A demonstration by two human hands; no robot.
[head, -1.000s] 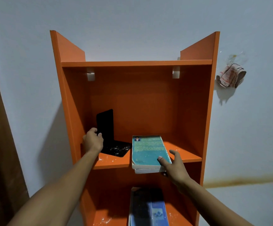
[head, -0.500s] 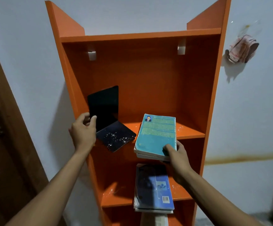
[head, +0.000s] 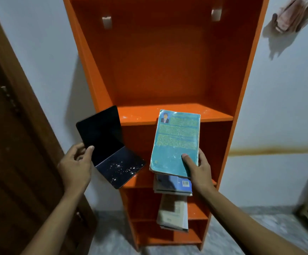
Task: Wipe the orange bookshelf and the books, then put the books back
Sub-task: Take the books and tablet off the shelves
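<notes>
Nearest the camera, two bare forearms are extended toward an orange bookshelf [head: 167,52]. The left hand [head: 75,165] is curled round the edge of a black L-shaped bookend [head: 109,144] — thumb on the upright plate, fingers behind it — and the piece is held clear of the shelving, its flat foot speckled with pale dust and pointed down to the right. The right hand [head: 198,168] grips the lower right corner of a teal paperback [head: 176,142], thumb pressed on the cover; the book is held in front of the shelf unit, back cover up, long axis running up and away from the camera, slightly tilted. A small portrait is printed at its top left above blocks of text too small to be read; the cover looks worn and scuffed. Below it, a blue book [head: 172,184] bearing a barcode lies flat on a lower shelf, and pale books [head: 173,212] lie on the shelf beneath. The laminated boards are smooth, dusted with white flecks. Farther back, a crumpled cloth [head: 294,15] hangs on the pale wall.
</notes>
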